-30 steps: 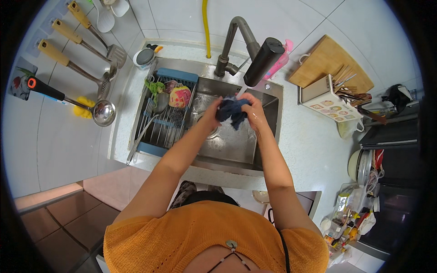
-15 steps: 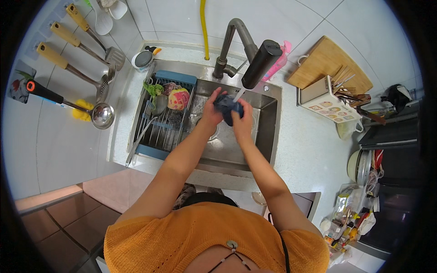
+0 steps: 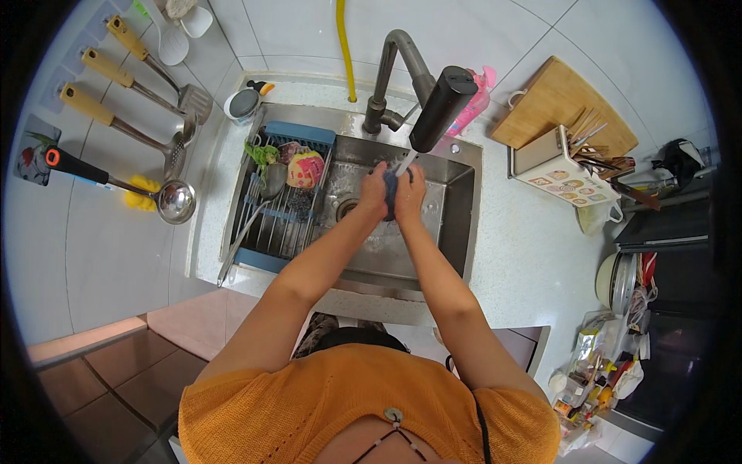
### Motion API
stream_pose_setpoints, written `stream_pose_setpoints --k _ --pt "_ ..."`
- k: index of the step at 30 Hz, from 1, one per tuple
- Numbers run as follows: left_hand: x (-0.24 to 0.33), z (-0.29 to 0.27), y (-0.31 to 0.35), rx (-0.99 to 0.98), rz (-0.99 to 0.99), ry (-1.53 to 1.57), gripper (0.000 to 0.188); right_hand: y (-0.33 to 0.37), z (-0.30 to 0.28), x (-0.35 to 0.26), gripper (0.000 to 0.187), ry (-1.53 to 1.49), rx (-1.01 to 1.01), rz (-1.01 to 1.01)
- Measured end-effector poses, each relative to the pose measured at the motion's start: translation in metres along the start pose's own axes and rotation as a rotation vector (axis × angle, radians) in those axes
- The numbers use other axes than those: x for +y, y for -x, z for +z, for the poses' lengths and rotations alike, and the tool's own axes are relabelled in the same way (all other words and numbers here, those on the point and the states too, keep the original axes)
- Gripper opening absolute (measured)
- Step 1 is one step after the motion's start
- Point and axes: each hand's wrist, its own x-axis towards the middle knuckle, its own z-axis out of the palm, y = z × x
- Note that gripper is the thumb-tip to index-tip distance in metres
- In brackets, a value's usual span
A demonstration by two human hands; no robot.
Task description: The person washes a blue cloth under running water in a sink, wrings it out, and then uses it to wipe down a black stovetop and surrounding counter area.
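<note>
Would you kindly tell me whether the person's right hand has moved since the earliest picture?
Yes: the right hand has shifted to the left, away from the sink's right wall.

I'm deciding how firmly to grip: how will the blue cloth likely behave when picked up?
The blue cloth is probably floppy, since it sits bunched between the left hand and right hand. With water running onto it from the tap, it is likely heavier than when dry and may be slippery.

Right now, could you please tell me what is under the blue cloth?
Steel sink floor shows around the blue cloth, with the drain to its left. The cloth, left hand and right hand hide whatever lies directly beneath.
</note>
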Motion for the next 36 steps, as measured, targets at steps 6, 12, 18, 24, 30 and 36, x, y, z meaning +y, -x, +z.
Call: stream_pose_setpoints --k 6,12,18,24,30,36 --pt "-0.019 -0.029 -0.012 -0.213 -0.410 0.828 0.028 0.021 0.010 -0.023 0.014 0.026 -0.088 -0.174" --pt "-0.002 -0.008 0.011 0.048 -0.089 -0.236 0.029 -0.013 -0.011 0.015 0.018 0.298 -0.127 0.061" --pt "0.035 -0.026 0.011 -0.002 -0.251 0.071 0.055 -0.031 -0.040 0.025 0.019 0.202 -0.347 0.117" --pt "0.011 -0.067 -0.004 -0.019 -0.230 -0.024 0.064 -0.033 -0.041 -0.008 0.021 -0.286 -0.445 0.818" --pt "0.002 -0.060 0.006 -0.236 -0.163 0.151 0.055 -0.029 -0.038 0.002 0.023 -0.733 -0.222 1.205" --pt "0.010 -0.054 -0.019 -0.119 -0.183 -0.022 0.034 -0.015 -0.050 0.008 0.036 -0.549 -0.405 0.933"
